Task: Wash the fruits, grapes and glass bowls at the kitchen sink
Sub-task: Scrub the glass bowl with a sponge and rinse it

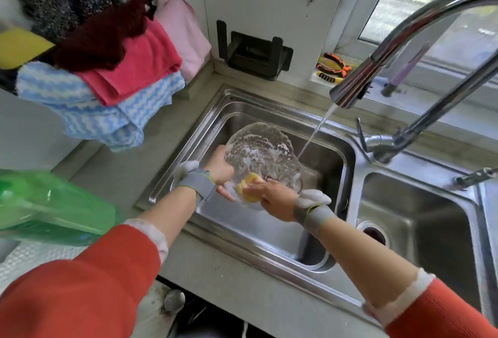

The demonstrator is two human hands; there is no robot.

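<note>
The surface (237, 278) is carrying a steel double sink (272, 232) whose left basin is taking up the middle of the view, while its right basin is sitting with a dark drain showing. A chrome faucet (404, 49) is arching in from the right and sending a thin stream of water (315, 130) down into the left basin, just beside the bowl's far right edge. A pile of folded cloths (118, 81) is hanging at the upper left, and a green plastic container (51, 203) is blurring in at the left edge.

Inside the left basin, a glass bowl (262, 157) is being held tilted above the basin floor, its surface streaked with white suds. The left hand (219, 169) is curling its grip round the bowl's left rim and steadying it. The right hand (272, 197) is closing its grip on a yellow sponge (249, 187) and pressing it against the bowl's lower edge.

Judging from the foam, this bowl is in mid-scrub and is not yet rinsed. No fruit or grapes are showing anywhere, nor any other bowl, so how much of the washing is done cannot be told.
</note>
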